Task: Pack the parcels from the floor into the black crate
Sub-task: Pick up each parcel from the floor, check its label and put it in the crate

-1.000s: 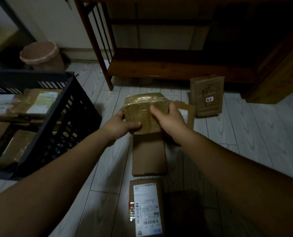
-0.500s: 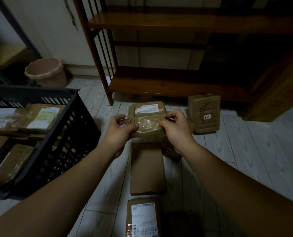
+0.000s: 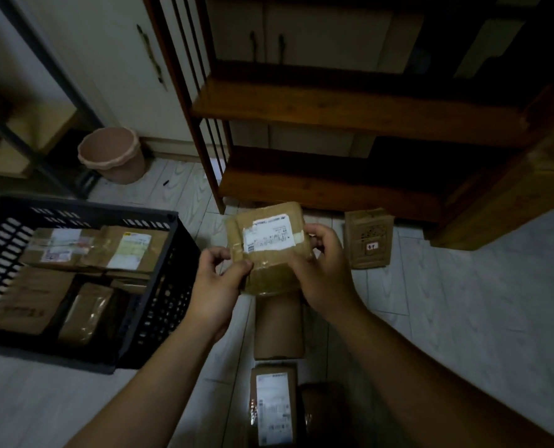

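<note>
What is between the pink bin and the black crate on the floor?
In the head view, only bare pale plank floor lies between the pink plastic bin and the black slotted plastic crate.

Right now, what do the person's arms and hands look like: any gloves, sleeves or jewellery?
Both are bare. The left hand and the right hand wear no gloves, and no rings, watch or bracelet show. Both forearms are uncovered all the way to the bottom edge of the picture, so no sleeve is visible. The light is dim, so fine details cannot be made out.
</note>
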`<state>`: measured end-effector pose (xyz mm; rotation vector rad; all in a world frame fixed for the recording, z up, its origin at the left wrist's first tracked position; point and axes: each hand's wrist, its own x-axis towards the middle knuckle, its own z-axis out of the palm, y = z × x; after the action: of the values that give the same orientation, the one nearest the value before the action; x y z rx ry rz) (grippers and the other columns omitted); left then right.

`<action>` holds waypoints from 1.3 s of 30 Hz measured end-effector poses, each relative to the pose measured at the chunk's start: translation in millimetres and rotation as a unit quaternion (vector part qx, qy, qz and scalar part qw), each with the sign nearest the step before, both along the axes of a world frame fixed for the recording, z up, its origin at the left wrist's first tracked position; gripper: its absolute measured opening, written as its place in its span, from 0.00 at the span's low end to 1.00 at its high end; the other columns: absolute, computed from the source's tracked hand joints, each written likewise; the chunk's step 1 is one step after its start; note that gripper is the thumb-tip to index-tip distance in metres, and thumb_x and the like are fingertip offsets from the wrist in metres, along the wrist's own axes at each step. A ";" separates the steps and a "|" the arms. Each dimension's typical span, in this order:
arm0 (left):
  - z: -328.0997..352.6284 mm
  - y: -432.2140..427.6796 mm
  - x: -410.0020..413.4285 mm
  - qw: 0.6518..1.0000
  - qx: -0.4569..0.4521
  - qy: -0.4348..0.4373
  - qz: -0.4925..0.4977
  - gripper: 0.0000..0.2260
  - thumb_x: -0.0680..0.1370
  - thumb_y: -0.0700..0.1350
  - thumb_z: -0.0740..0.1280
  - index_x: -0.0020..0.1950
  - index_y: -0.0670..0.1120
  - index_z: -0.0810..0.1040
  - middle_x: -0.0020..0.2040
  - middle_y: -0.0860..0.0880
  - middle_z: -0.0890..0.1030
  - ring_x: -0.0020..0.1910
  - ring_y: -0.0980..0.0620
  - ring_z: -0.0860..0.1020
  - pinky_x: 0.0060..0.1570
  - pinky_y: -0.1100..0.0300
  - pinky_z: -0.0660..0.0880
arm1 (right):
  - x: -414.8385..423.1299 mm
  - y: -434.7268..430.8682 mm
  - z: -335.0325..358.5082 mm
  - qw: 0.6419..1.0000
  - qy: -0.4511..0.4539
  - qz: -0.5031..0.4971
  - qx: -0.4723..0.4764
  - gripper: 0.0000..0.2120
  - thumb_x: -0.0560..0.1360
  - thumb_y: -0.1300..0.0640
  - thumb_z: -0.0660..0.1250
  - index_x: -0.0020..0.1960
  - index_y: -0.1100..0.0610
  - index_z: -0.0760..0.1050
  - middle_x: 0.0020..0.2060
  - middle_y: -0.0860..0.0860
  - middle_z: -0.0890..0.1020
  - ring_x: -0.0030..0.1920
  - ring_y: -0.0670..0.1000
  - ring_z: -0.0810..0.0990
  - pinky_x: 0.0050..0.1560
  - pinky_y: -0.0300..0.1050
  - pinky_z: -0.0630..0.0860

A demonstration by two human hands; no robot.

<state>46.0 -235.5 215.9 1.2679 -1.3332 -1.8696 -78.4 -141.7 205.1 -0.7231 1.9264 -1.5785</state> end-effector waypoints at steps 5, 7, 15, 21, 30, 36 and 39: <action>161.6 8.6 50.1 0.997 0.019 -0.020 -0.070 0.25 0.75 0.35 0.65 0.70 0.49 0.64 0.61 0.48 0.74 0.54 0.50 0.77 0.35 0.65 0.79 | 40.9 22.0 153.6 0.998 -0.038 0.042 0.041 0.27 0.71 0.49 0.66 0.68 0.41 0.63 0.62 0.44 0.69 0.59 0.39 0.70 0.54 0.40 0.76; 227.0 12.7 74.4 0.994 0.018 -0.036 -0.098 0.26 0.75 0.35 0.65 0.71 0.50 0.64 0.61 0.49 0.75 0.53 0.53 0.77 0.33 0.69 0.77 | 63.4 31.0 215.6 0.995 -0.069 0.051 0.047 0.27 0.70 0.48 0.66 0.68 0.40 0.64 0.63 0.46 0.69 0.59 0.40 0.70 0.53 0.41 0.75; 395.0 44.9 175.5 0.987 0.013 -0.069 -0.148 0.25 0.73 0.40 0.70 0.65 0.56 0.65 0.61 0.50 0.76 0.55 0.48 0.79 0.57 0.45 0.76 | 145.5 69.5 383.4 0.985 -0.126 0.114 0.015 0.27 0.75 0.65 0.65 0.61 0.36 0.64 0.57 0.37 0.72 0.54 0.39 0.74 0.42 0.31 0.77; 442.8 67.1 227.3 0.992 -0.060 -0.070 -0.090 0.28 0.74 0.41 0.69 0.70 0.54 0.64 0.62 0.50 0.75 0.56 0.49 0.78 0.57 0.47 0.77 | 195.3 73.9 429.2 0.984 -0.078 0.158 0.014 0.36 0.72 0.63 0.69 0.71 0.38 0.59 0.63 0.43 0.73 0.61 0.45 0.75 0.56 0.44 0.78; 487.2 29.8 309.5 0.987 -0.130 -0.025 -0.091 0.26 0.76 0.41 0.67 0.69 0.59 0.62 0.55 0.55 0.77 0.51 0.55 0.80 0.51 0.55 0.77 | 276.8 33.5 476.0 0.963 0.151 0.214 0.068 0.45 0.71 0.56 0.73 0.76 0.41 0.48 0.73 0.38 0.51 0.71 0.44 0.58 0.66 0.37 0.65; 499.2 -49.1 384.7 0.973 -0.198 -0.050 -0.106 0.27 0.76 0.43 0.66 0.73 0.54 0.61 0.60 0.54 0.74 0.50 0.62 0.76 0.42 0.70 0.75 | 360.7 -40.8 479.9 0.970 0.154 0.182 0.054 0.40 0.72 0.57 0.72 0.76 0.43 0.53 0.73 0.38 0.54 0.71 0.42 0.58 0.72 0.44 0.64; 499.3 -83.5 407.9 0.964 -0.216 -0.067 -0.138 0.26 0.77 0.44 0.66 0.73 0.54 0.61 0.59 0.56 0.72 0.47 0.67 0.73 0.35 0.75 0.73 | 393.5 -66.4 473.9 0.977 0.141 0.143 0.066 0.39 0.72 0.56 0.72 0.76 0.43 0.54 0.74 0.41 0.54 0.70 0.41 0.59 0.70 0.41 0.64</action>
<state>453.9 -319.0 715.3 1.0329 -1.9473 -1.5560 315.2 -208.1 679.0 -1.1601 1.9917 -1.2130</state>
